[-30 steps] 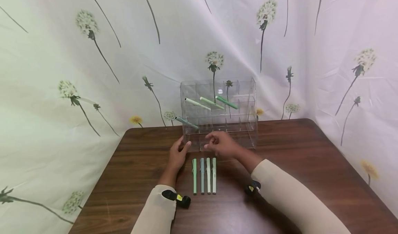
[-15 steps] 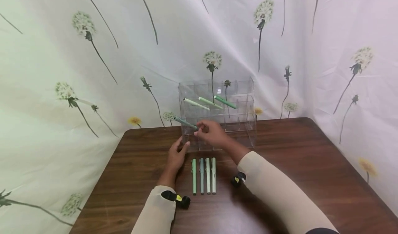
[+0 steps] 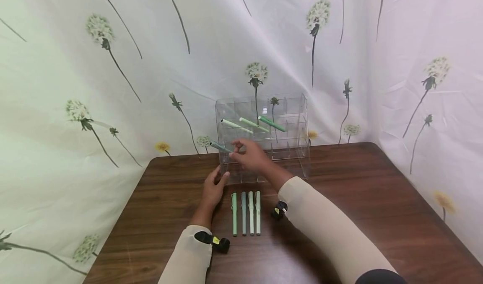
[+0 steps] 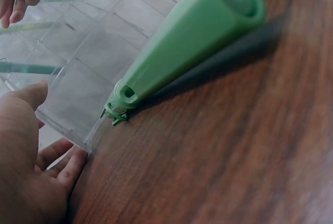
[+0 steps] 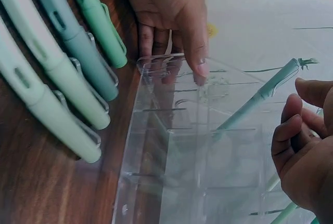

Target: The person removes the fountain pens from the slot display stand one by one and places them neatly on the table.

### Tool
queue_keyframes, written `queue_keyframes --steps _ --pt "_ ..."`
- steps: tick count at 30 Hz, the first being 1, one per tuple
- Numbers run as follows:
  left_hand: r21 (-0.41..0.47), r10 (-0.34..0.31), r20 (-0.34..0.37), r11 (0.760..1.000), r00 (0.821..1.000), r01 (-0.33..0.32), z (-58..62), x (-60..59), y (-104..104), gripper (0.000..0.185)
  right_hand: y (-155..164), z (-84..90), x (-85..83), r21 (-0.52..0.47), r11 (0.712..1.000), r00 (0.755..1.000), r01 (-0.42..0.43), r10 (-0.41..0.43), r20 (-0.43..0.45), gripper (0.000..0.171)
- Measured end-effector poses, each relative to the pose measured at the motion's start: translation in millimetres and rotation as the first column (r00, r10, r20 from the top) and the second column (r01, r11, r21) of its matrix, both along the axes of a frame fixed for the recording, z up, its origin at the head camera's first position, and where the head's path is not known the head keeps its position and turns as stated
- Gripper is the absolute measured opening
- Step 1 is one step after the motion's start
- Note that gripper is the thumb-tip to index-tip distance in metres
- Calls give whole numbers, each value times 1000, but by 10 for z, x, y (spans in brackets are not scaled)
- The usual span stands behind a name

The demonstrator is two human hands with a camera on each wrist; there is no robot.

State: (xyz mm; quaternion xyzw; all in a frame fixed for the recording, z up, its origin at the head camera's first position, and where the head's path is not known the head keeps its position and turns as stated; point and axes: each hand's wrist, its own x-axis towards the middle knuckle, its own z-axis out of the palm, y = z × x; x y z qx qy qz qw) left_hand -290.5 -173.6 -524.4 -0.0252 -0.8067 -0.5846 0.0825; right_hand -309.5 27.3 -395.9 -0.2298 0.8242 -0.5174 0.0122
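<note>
A clear tiered organizer with small compartments stands at the back of the table. My left hand grips its lower left corner; the right wrist view shows the thumb on the front and fingers round the side. A blue-green pen leans in the left compartment of a lower tier. My right hand is beside that pen, fingers loosely curled; in the right wrist view they look apart from its clip end. Higher up lean a pale pen, a light green pen and a darker green pen.
In front of the organizer, a green pen, a blue-grey pen and two pale pens, one of them outermost, lie in a row on the brown wooden table. A flower-printed curtain hangs behind.
My right hand has moved left and up from the organizer's lower front to the blue-green pen. The left hand keeps its place, and the pens stay where they were.
</note>
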Motion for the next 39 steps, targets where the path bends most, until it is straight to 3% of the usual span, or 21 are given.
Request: queue_keyframes --steps 10,30,39 --pt "10 2 2 1000 1000 -2 7 -6 -8 62 -185 69 -80 108 992 996 57 -49 -74 50" --pt "14 12 -16 1000 1000 -12 -5 -12 21 56 -459 -23 -153 113 979 986 167 -166 -23 46" --pt "26 20 -14 999 1000 -20 -8 -3 -3 56 -518 -24 -194 137 969 979 203 -203 -19 24"
